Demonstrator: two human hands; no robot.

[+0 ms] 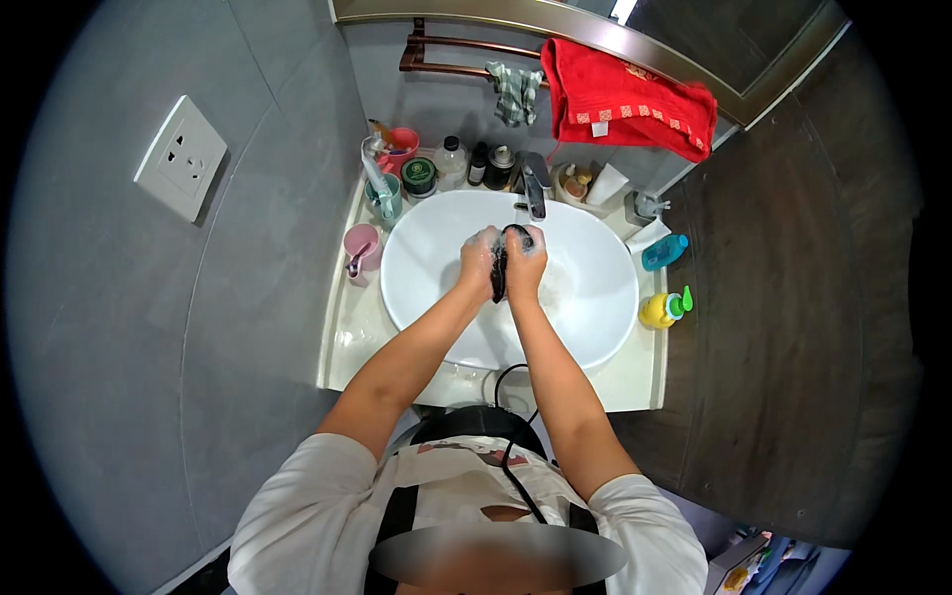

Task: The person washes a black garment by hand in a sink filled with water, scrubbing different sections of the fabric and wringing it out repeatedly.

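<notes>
Above the basin [421, 243], curled hands [478, 262] [528, 266] grip a black item [499, 276].

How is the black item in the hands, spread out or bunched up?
Bunched up: the black item shows as a narrow strip between the left hand and right hand, above the white basin.

A black item [499, 276] in my grip, white basin [426, 233] below.
I have white lather [535, 239] around it; far side, a red towel [617, 104] with a row of pale squares, and a grey-green-and-white checked cloth [515, 96]; right, a blue bottle [662, 253], a yellow bottle [655, 311]; left, a pink cup [364, 243].
</notes>
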